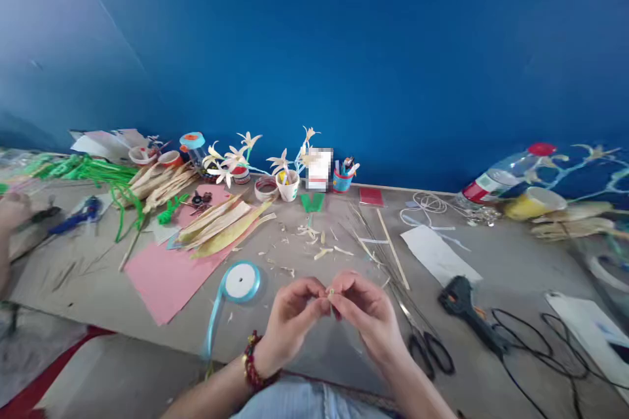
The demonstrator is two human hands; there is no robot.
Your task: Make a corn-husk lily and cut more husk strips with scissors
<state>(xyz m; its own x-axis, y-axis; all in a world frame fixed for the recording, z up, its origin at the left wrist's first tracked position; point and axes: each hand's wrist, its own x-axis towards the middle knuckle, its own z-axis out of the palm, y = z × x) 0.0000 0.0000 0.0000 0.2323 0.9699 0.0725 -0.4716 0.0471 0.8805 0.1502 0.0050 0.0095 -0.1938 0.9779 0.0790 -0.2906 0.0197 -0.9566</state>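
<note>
My left hand point(297, 314) and my right hand point(366, 314) meet fingertip to fingertip low in the middle of the view. Both are closed in a pinch around a small pale yellowish piece point(331, 292), too small and too covered by fingers to name. Left of the hands lies a spool of light blue ribbon point(241, 280), its loose end trailing toward the table's front edge. Beyond the fingertips, pale husk scraps point(323, 253) are scattered. To the right rest black-handled scissors point(426, 347) and several thin wires point(378, 255).
Pink paper point(170, 281) carries dried husks point(223, 229) on the left. A cup of husk flowers point(288, 184) and a pen cup point(343, 178) line the blue wall. A glue gun point(469, 317) with a looping black cord lies right. Another person's hand point(12, 213) is far left.
</note>
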